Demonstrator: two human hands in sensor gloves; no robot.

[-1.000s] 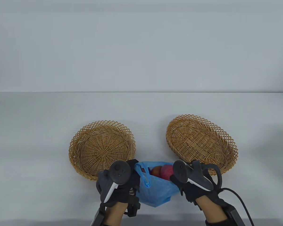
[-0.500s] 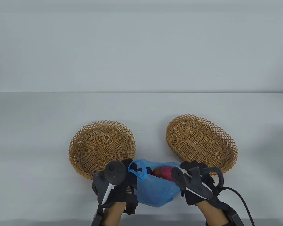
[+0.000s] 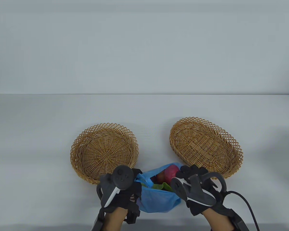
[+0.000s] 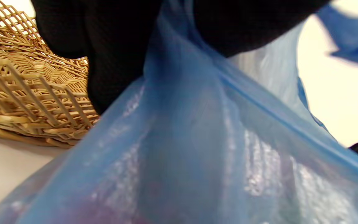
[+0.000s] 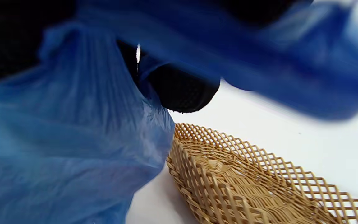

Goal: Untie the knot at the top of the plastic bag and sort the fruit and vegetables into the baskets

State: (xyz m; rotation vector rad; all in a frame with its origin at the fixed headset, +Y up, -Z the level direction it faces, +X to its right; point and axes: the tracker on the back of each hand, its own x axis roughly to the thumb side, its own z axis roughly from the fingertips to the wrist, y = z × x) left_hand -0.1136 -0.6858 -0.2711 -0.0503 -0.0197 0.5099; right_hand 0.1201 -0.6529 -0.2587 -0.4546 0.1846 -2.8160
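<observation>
Count on the table (image 3: 38, 134): two wicker baskets, the left basket (image 3: 103, 151) and the right basket (image 3: 204, 146). One blue plastic bag (image 3: 159, 198). Inside it, one red fruit (image 3: 171, 172), one orange-red fruit (image 3: 160, 177), one green leafy item (image 3: 161, 186); further contents cannot be counted.

The bag (image 3: 159, 198) sits between the left hand (image 3: 119, 190) and the right hand (image 3: 197, 190), each gripping one side of its open top. Inside the bag, the fruit (image 3: 168, 174) lies nearer the right hand, with a leafy vegetable (image 3: 161, 186) just before it. One basket (image 3: 103, 152) stands behind the left hand, the other basket (image 3: 206, 148) behind the right hand, both on the table (image 3: 38, 134).
</observation>
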